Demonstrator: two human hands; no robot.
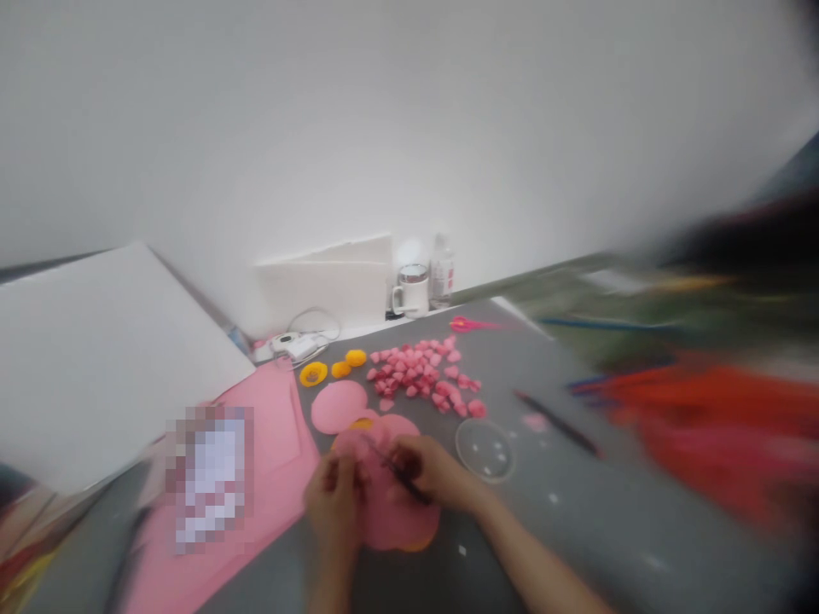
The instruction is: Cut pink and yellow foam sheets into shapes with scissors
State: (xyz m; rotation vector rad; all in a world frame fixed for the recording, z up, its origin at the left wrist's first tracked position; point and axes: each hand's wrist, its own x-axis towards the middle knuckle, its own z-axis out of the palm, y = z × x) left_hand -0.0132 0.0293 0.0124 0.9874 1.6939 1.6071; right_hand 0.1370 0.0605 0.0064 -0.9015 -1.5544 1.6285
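Observation:
Both my hands rest on a pink paper flower shape [400, 520] lying on the grey table [576, 546]. My left hand [333, 503] has its fingers curled down on the left part of the pink shape. My right hand [430, 469] is closed round a thin dark stick-like tool [400, 476] whose tip points up-left over the paper. The picture is blurred, so what the tool is stays unclear. A pink paper circle [338, 406] lies just behind the flower shape.
A heap of small pink petals [419, 375] and yellow rings [313, 373] lie farther back. A clear round lid [485, 449], a dark pencil [556, 422], pink scissors [470, 324], a white mug [410, 292], pink sheets [256, 443] at left, and blurred coloured sticks [704, 409] at right.

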